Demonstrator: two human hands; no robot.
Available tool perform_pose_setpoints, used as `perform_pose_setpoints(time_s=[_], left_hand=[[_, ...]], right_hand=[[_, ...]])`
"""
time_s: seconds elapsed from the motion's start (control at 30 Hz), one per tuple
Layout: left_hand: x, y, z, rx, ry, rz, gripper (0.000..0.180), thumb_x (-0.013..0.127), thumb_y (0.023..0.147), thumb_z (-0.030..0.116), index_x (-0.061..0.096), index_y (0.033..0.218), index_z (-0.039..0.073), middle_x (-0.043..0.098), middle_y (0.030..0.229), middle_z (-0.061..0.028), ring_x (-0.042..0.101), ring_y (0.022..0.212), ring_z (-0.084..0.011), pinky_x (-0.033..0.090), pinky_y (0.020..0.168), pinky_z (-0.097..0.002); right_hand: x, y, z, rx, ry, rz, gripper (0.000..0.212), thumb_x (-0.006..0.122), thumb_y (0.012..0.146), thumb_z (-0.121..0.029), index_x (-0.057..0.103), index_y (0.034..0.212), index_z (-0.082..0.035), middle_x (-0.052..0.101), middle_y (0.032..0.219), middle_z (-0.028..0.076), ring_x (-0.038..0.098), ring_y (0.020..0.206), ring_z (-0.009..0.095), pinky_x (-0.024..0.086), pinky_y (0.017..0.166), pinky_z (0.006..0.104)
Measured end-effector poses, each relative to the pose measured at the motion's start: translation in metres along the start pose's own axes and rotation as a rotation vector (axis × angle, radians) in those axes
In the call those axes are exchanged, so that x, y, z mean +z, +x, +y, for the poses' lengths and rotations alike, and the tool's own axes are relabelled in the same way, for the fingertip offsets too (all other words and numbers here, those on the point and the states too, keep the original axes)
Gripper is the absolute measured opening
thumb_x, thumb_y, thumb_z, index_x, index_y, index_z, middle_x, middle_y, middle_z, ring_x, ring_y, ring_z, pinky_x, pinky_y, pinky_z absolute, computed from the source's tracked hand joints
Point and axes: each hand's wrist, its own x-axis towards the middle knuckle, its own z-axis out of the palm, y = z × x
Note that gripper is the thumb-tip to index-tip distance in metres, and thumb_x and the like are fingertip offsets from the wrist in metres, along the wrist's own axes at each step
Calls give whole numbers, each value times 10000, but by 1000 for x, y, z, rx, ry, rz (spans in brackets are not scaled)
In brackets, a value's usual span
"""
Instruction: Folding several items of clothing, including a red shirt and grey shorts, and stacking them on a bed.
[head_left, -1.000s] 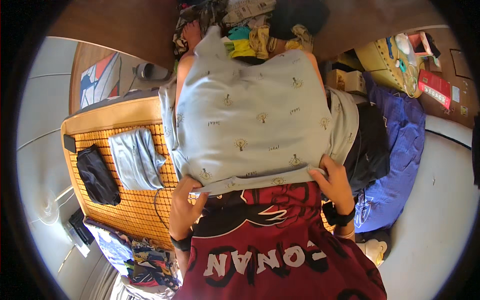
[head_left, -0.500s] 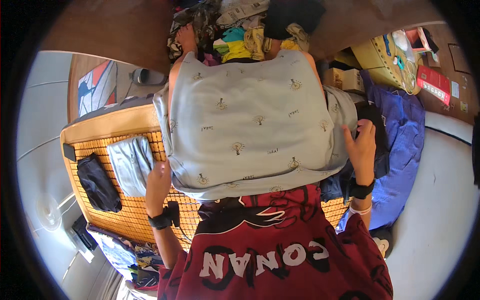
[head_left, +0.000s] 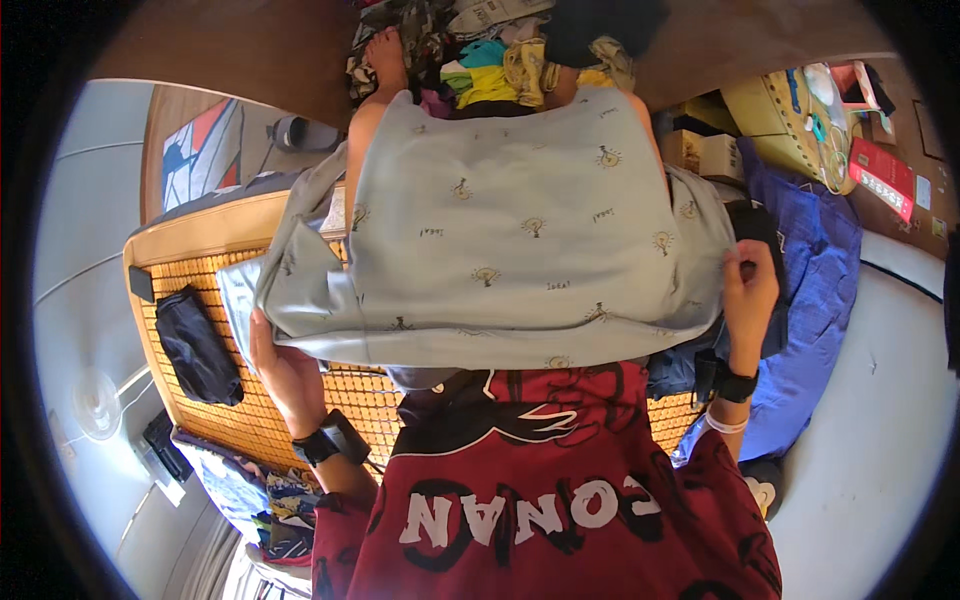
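2 hands, left and right, grip 1 pale grey T-shirt by its edges.

The pale grey-blue shirt is soft, matt woven cloth with small printed motifs, and it creases loosely where the left hand and the right hand grip its edges. Under it lies a woven bamboo mat, slatted and slightly glossy, on a bed with a smooth wooden frame. The folded black garment at the left looks matt. The blue sheet at the right is thin, wrinkled fabric. Far off, the floor is smooth brown wood.
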Motion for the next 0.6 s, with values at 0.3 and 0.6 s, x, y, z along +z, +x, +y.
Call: perform_pose_setpoints(time_s=[0.3, 0.6], left_hand=[[3, -11, -1, 259, -82, 184, 437, 525, 1118, 359, 623, 1395, 35, 674, 1379, -117, 636, 1252, -229, 489, 1082, -396], [54, -33, -38, 927, 1375, 175, 676, 766, 953, 146, 424, 1508, -31, 585, 1369, -254, 554, 1309, -395, 429, 1120, -502]], right_hand=[[-3, -16, 46, 339, 618, 450, 198, 609, 1095, -220, 569, 1202, -58, 595, 1042, 26, 534, 920, 90, 466, 768, 247], [21, -25, 14, 347, 627, 57, 327, 597, 1049, -73, 538, 1370, -77, 651, 1094, 34, 586, 858, 95, 507, 696, 257]])
